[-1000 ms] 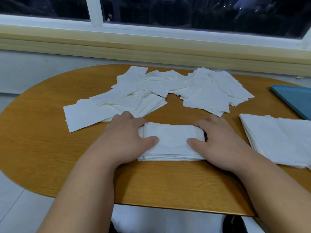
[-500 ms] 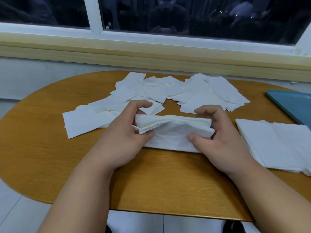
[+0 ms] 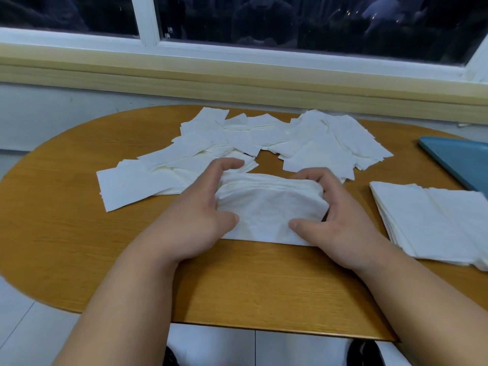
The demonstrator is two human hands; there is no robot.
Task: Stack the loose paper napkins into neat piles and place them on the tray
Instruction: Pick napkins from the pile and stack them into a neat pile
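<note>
A thick pile of white paper napkins (image 3: 266,207) stands tilted on its near edge in the middle of the wooden table (image 3: 79,233). My left hand (image 3: 195,207) grips its left end, fingers curled over the top and thumb on the front. My right hand (image 3: 335,220) grips its right end the same way. Loose napkins (image 3: 303,138) lie scattered across the far half of the table. A squared pile of napkins (image 3: 433,220) lies flat at the right. The blue tray (image 3: 459,159) shows at the right edge, partly cut off.
A wall and a window sill (image 3: 237,83) run just behind the table's far edge. The table's near edge (image 3: 264,328) is close to my body, with tiled floor and dark shoes (image 3: 364,352) below.
The pile lay flat under both hands a second ago. Both hands have lifted its far side, so it stands tilted on its near edge.
</note>
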